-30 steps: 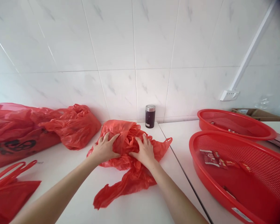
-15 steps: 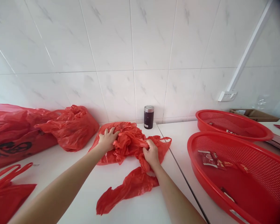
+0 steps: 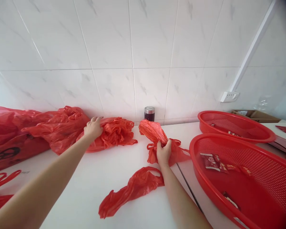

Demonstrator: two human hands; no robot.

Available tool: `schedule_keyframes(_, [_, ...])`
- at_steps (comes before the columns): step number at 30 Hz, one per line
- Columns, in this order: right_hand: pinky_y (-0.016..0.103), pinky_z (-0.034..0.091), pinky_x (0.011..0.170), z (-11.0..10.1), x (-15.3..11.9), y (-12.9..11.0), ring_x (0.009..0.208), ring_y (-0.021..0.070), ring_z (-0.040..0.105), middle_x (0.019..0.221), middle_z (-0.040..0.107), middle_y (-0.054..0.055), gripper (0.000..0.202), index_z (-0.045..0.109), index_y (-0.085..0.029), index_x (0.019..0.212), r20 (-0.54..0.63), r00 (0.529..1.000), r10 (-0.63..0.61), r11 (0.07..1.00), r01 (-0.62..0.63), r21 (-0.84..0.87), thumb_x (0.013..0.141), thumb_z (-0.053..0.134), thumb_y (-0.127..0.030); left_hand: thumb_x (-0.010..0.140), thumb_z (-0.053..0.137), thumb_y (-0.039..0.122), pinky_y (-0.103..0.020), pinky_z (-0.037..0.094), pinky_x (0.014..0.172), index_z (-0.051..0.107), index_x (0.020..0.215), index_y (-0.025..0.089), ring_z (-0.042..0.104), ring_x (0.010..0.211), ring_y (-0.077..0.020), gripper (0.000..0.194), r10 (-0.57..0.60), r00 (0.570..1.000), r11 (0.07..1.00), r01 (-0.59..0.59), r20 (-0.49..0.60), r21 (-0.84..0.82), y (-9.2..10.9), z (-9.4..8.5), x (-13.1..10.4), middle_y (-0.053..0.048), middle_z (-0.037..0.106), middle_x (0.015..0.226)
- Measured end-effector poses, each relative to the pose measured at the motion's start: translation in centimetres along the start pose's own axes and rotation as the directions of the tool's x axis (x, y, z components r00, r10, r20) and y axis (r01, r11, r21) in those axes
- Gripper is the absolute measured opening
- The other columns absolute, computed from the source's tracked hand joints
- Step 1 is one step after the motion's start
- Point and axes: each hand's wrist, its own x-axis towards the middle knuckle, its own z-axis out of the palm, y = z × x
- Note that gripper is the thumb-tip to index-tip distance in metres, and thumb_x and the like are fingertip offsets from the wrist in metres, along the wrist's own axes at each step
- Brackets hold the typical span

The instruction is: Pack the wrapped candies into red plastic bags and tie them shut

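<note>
From the head camera we look down on a white counter [image 3: 124, 178] set against a tiled wall. Our left hand [image 3: 93, 128] lies palm-down on a crumpled red bag [image 3: 113, 133], fingers spread and pressing into the plastic rather than closed around it; this bundle sits near the wall, touching the larger heap of red bags [image 3: 50, 127] to its left. Our right hand [image 3: 164, 153] is clenched around a second red bag [image 3: 157, 136] — its bunched body rises up and away from the fist toward the wall, while its handles and lower folds trail on the counter beside the basket. The two bags are apart, with bare counter between them.

A third red bag [image 3: 131, 190] lies loose and stretched out on the counter just below the right wrist, touched by neither hand. Behind the held bag stands a small dark jar [image 3: 149, 113] with a silver lid, upright against the wall. To the right sit two red mesh baskets — the near basket [image 3: 205, 178] holds a few small red packets [image 3: 211, 160], and the far basket [image 3: 235, 126] lies behind it. More red bags [image 3: 0, 187] show at the lower left edge.
</note>
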Motion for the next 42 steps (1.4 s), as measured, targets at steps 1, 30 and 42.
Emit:
schedule_keyframes(1, [0.043, 0.045, 0.087, 0.3, -0.3, -0.1, 0.098, 0.0282, 0.057, 0.105, 0.060, 0.016, 0.031, 0.051, -0.016, 0.104, 0.042, 0.999, -0.028, 1.000, 0.028, -0.002, 0.079, 0.051, -0.034, 0.085, 0.036, 0.023, -0.053, 0.046, 0.087, 0.032, 0.145, 0.022, 0.044, 0.124, -0.0391, 0.061, 0.009, 1.000, 1.000, -0.009, -0.005, -0.017, 0.5, -0.5, -0.1, -0.015, 0.032, 0.151])
schedule_keyframes(30, [0.036, 0.047, 0.088, -2.2, 0.7, -4.9, 0.099, 0.0218, 0.061, 0.108, 0.067, 0.013, 0.046, 0.064, -0.015, 0.107, -0.027, 0.992, 0.124, 0.923, -0.106, 0.369, 0.090, 0.044, -0.052, 0.068, 0.059, 0.031, -0.037, 0.048, 0.067, 0.071, 0.081, 0.027, 0.066, 0.077, -0.0283, 0.018, 0.498, 0.672, 0.841, -0.220, 0.548, -0.494, 8.7, -4.9, -20.1, -0.004, 0.071, 0.082])
schedule_keyframes(42, [0.033, 0.046, 0.088, -8.6, 1.9, -14.5, 0.098, 0.0192, 0.059, 0.104, 0.064, 0.010, 0.038, 0.061, -0.015, 0.104, -0.190, 0.982, 0.016, 0.803, 0.100, 0.588, 0.092, 0.042, -0.046, 0.083, 0.051, 0.047, -0.048, 0.029, 0.109, 0.020, 0.148, 0.021, 0.022, 0.142, -0.0296, 0.075, 0.098, 0.995, 0.784, -0.071, 0.010, -0.617, 10.7, -6.9, -10.9, -0.013, 0.025, 0.155])
